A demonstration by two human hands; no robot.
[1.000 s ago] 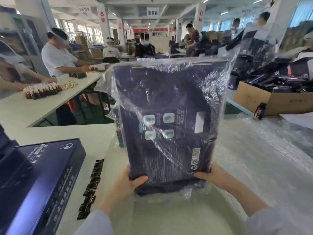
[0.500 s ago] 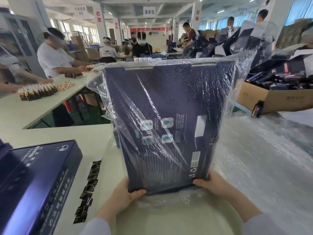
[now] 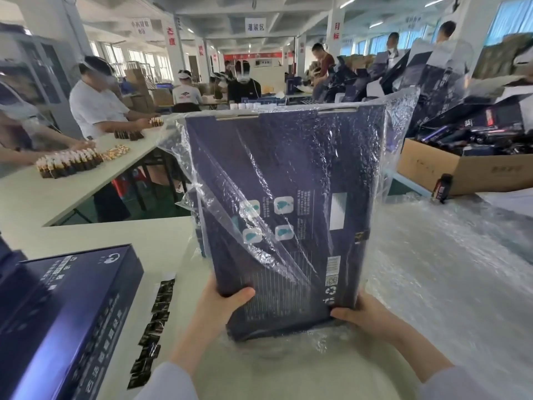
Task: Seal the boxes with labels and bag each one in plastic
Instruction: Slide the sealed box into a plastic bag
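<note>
A large dark navy box [image 3: 291, 174] stands upright in front of me, its printed back facing me, inside a clear plastic bag [image 3: 399, 145] that covers it from the top down. My left hand [image 3: 223, 306] grips the box's lower left corner, thumb across the face. At the lower right corner my right hand [image 3: 364, 316] holds it, thumb on the front. The box's bottom edge rests on loose plastic on the table. A strip of small black labels [image 3: 153, 327] lies on the white table at my left.
Another navy box [image 3: 66, 316] lies flat at the near left. A pile of clear plastic bags [image 3: 450, 284] covers the table to the right. A cardboard carton [image 3: 461, 168] of dark items and a small bottle [image 3: 442, 188] sit at far right. People work at tables behind.
The box has tilted more upright and risen toward me. Both hands have moved up its lower corners, and the bag hangs further down over it.
</note>
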